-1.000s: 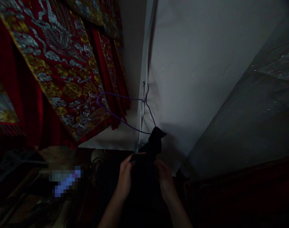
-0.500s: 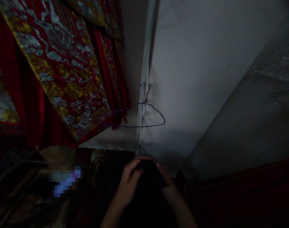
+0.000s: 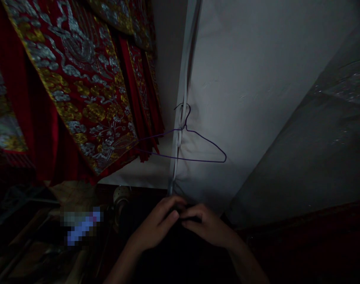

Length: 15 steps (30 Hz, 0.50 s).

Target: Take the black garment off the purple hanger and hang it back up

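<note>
Both hands are low in the middle of the view, on very dark black cloth (image 3: pixel 182 252). My left hand (image 3: pixel 158 223) has its fingers curled into the cloth, with the thumb pointing toward the right hand. Close beside it, my right hand (image 3: pixel 208 225) bends its fingers inward over the same cloth, and the two sets of fingertips nearly meet. The gloom hides exactly what they pinch. Above the hands, a purple wire hanger (image 3: pixel 197 161) hangs bare from a pale cord (image 3: pixel 184 79) running down the wall.
Red garments (image 3: pixel 94 112) with gold and silver embroidery hang at the left. A light shoe (image 3: pixel 121 194) shows on the floor below. The pale wall (image 3: pixel 242 79) rises ahead, and shiny clear plastic (image 3: pixel 351 86) covers the right side. Dark red material (image 3: pixel 330 236) lies lower right.
My right hand has come out from behind the black cloth and moved its fingers beside my left hand. The raised cloth edge has dropped. The hanger has swung round, its right end now further right.
</note>
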Available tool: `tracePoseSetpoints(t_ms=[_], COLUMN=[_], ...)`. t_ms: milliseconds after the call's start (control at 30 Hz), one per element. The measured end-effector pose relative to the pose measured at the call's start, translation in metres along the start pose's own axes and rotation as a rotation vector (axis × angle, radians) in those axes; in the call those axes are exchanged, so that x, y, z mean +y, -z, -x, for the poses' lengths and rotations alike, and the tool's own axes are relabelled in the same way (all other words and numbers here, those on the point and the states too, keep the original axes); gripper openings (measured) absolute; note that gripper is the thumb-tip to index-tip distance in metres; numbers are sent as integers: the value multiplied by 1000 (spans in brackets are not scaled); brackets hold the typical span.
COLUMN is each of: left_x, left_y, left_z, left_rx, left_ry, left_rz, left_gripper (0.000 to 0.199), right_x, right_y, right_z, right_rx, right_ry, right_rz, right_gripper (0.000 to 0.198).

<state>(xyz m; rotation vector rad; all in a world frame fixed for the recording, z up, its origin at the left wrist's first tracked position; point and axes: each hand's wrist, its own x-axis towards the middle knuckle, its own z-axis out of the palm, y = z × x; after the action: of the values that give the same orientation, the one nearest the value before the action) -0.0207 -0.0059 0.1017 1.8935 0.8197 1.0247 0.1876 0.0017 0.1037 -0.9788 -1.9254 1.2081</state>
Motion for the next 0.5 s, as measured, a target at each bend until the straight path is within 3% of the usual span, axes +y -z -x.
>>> tracePoseSetpoints(t_ms=[167,400,500], left_x=[-15,-23,-11], left_y=[5,50,65], left_z=[3,-1,-5], left_rx=[-60,-130,-81], left_ry=[-21,70,53], left_rz=[-172,-417,-498], left_gripper=[30,21,24], right_x=[-34,-47,-49], right_y=[23,64,77], right_z=[-6,-25,-42], right_rx=[-89,62,107], right_ry=[91,175,140], right_rz=[92,232,247], right_gripper=[39,35,52])
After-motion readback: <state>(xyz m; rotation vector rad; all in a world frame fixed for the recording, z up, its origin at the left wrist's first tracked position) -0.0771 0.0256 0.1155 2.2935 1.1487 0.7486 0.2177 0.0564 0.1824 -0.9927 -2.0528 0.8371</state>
